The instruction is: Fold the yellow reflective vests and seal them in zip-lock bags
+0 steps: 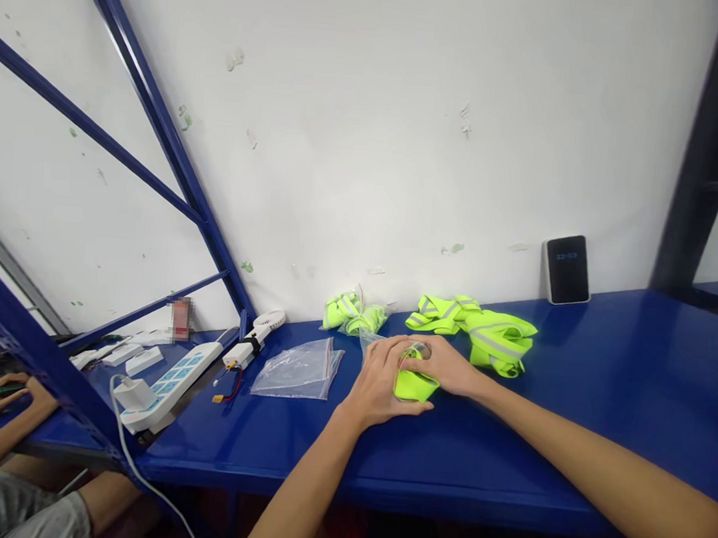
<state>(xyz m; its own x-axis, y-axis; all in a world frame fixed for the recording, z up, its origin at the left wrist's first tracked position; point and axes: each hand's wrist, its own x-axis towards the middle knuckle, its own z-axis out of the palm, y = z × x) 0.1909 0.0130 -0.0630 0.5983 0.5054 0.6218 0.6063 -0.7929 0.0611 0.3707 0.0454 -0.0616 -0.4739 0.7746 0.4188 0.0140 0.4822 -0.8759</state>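
Observation:
My left hand (381, 379) and my right hand (447, 365) are both wrapped round a folded neon-yellow reflective strap (413, 383) on the blue shelf (570, 415). The fingers of both hands are curled over it and press it together. Just behind my right hand lies a loose pile of neon-yellow reflective vests (483, 331). A bagged neon bundle (353, 312) sits by the wall behind my left hand. Left of my left hand lie empty clear zip bags (299, 369).
A dark device with a lit display (566, 270) leans on the white wall. A white power strip (170, 380), a small white fan (266, 324) and a battery with wires (235, 367) lie at left. Another person's hands (5, 400) work at far left.

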